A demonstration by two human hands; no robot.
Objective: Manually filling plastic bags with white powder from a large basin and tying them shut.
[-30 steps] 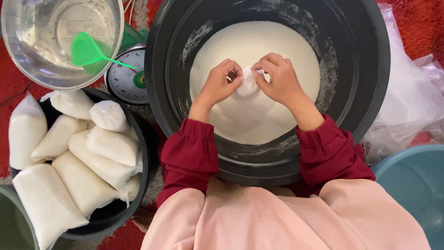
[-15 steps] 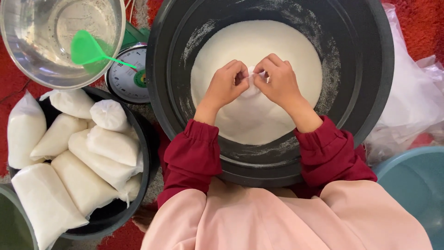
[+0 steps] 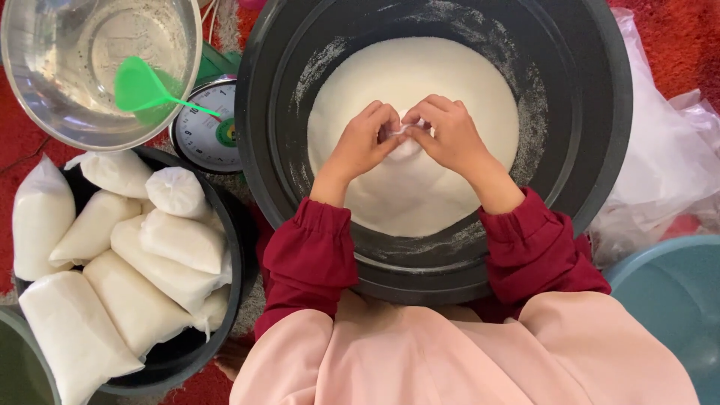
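A large dark round tub [image 3: 600,150] holds a heap of white granular powder [image 3: 450,82]. Over its middle, my left hand [image 3: 364,142] and my right hand [image 3: 450,139] meet fingertip to fingertip. Both pinch the top of a small clear plastic bag [image 3: 409,146] filled with the white powder. The bag's lower part rests on the heap and is mostly hidden by my fingers. Dark red sleeves cover both wrists.
A black tub [image 3: 232,247] at left holds several tied bags of white powder [image 3: 176,240]. A steel bowl [image 3: 30,97] with a green scoop [image 3: 146,90] sits at top left, beside a round dial scale [image 3: 206,127]. Loose clear plastic bags [image 3: 667,157] lie right, above a teal basin [image 3: 667,300].
Both hands stay at the bag's top over the heap; the fingers have shifted slightly as they work the bag's neck.
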